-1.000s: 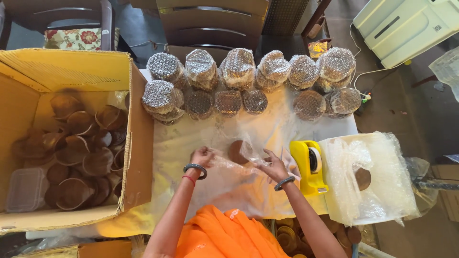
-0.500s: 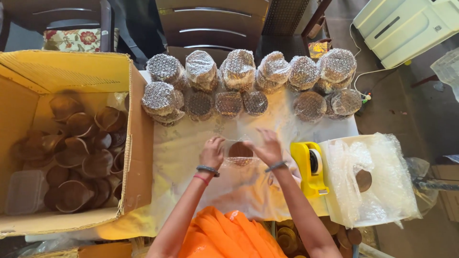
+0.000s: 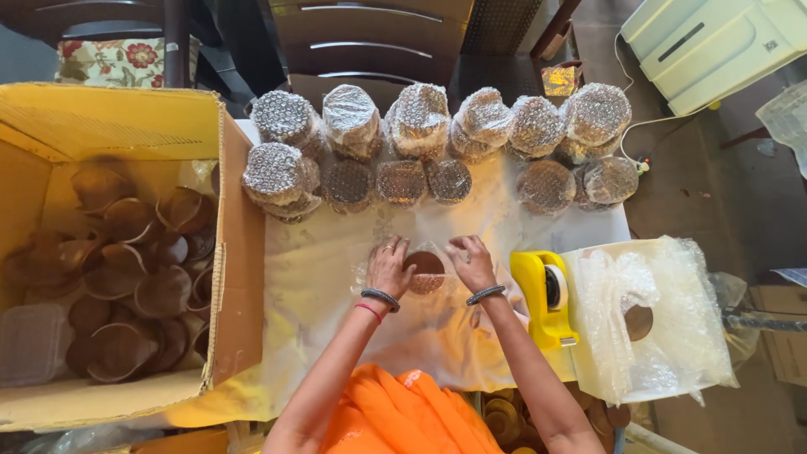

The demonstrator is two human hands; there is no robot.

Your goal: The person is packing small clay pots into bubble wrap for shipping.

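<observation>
Two hands bracket one round brown disc (image 3: 424,271) at the centre of the frame, on the clear bubble wrap sheet (image 3: 336,277) spread over the table. The left hand (image 3: 388,267) lies just left of the disc, the right hand (image 3: 471,262) just right; both are equally near. Fingers of each hand are curled, pinching wrap against the disc edge. The disc lies flat, face up; being circular, it shows no long axis and no pointing direction. Wrapped bundles (image 3: 420,118) sit along the upper frame.
</observation>
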